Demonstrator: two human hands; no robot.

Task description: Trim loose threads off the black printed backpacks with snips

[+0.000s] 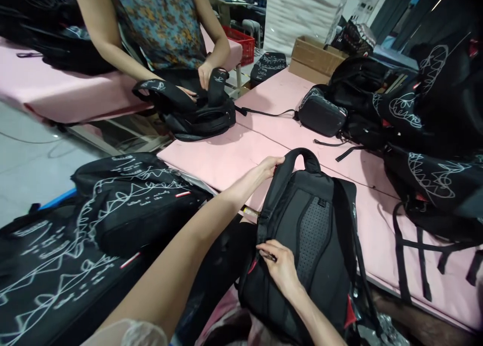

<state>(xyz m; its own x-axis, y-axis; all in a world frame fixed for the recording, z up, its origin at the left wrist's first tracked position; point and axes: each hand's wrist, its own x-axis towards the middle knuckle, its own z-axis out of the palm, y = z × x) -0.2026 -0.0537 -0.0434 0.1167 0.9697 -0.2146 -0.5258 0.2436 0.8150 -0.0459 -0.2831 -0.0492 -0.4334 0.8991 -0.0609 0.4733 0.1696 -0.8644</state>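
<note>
A black backpack leans upright at the table's near edge, its padded back panel with a dotted grey mesh strip facing me. My left hand grips the outer edge of its left shoulder strap near the top. Lower down, my right hand is closed beside the strap's webbing, its fingertips at the left side of the bag. A small dark metal tool shows between those fingers; its kind cannot be made out. Bits of red show at the bag's lower sides.
Across the pink table, another person handles a second black backpack. Black bags with white line drawings pile up at my left, and more bags lie on the right. A cardboard box stands at the back.
</note>
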